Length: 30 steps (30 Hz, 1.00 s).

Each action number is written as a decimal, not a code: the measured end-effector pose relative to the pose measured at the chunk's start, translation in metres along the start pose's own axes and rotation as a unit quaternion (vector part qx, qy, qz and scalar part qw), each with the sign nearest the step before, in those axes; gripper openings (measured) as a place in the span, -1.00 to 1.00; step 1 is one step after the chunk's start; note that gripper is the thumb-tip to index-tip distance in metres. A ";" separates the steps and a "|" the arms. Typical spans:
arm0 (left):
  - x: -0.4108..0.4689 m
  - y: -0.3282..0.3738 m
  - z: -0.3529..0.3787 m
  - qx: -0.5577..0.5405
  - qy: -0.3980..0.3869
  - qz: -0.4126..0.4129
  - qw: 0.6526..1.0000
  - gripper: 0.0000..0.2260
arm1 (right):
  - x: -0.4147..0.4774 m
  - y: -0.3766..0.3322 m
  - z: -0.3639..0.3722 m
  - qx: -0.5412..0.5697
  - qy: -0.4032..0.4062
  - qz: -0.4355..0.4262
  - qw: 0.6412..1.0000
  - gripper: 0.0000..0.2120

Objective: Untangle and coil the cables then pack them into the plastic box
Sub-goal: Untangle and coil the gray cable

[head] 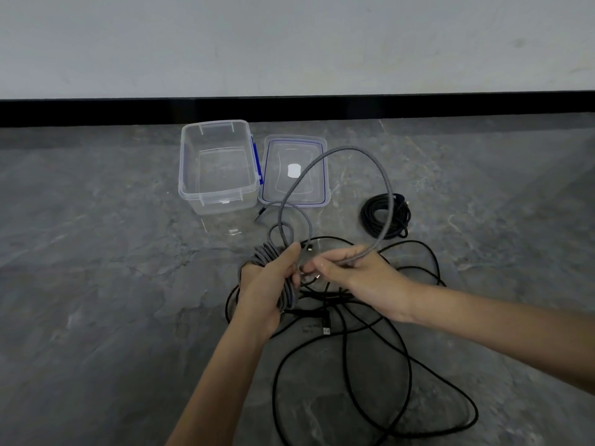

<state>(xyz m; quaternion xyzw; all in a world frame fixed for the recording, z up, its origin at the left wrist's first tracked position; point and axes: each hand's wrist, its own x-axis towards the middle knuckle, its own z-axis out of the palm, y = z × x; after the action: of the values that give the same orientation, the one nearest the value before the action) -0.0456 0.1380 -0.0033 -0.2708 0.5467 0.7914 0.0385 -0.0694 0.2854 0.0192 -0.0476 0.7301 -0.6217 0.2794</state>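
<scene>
My left hand grips a bundle of coiled grey braided cable, whose turns wrap round my palm. My right hand pinches the free length of the same cable close to my left fingers; from there the cable arcs up over the lid and back down. A loose black cable sprawls on the floor under and in front of my hands, with a USB plug showing. A black coiled cable lies to the right. The clear plastic box stands open with nothing in it.
The box's clear lid with a blue seal lies flat just right of the box. Everything sits on a grey marbled floor. A black skirting board and a pale wall run along the back.
</scene>
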 end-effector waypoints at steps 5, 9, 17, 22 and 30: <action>0.002 -0.009 -0.013 0.042 0.028 -0.020 0.999 -0.63 | 0.027 -0.037 -0.035 0.194 0.136 0.046 0.971 -0.82; 0.000 -0.011 -0.011 0.005 0.025 -0.037 0.999 -0.71 | 0.039 -0.060 -0.062 0.250 0.174 0.013 0.952 -0.67; 0.004 -0.008 0.000 -0.074 0.041 -0.072 0.994 -0.83 | -0.002 -0.003 0.006 0.011 -0.086 0.135 0.987 -0.66; 0.004 -0.004 -0.006 -0.058 0.038 -0.066 0.995 -0.73 | 0.019 -0.002 -0.015 -0.154 -0.048 0.218 0.962 -0.81; 0.003 -0.003 -0.003 -0.059 0.009 -0.095 0.994 -0.74 | 0.010 0.024 -0.027 -0.059 -0.088 0.266 0.958 -0.82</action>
<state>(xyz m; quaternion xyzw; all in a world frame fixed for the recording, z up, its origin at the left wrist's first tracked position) -0.0463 0.1356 -0.0081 -0.3302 0.4715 0.8125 0.0926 -0.0838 0.3104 -0.0045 0.0774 0.7244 -0.4743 0.4943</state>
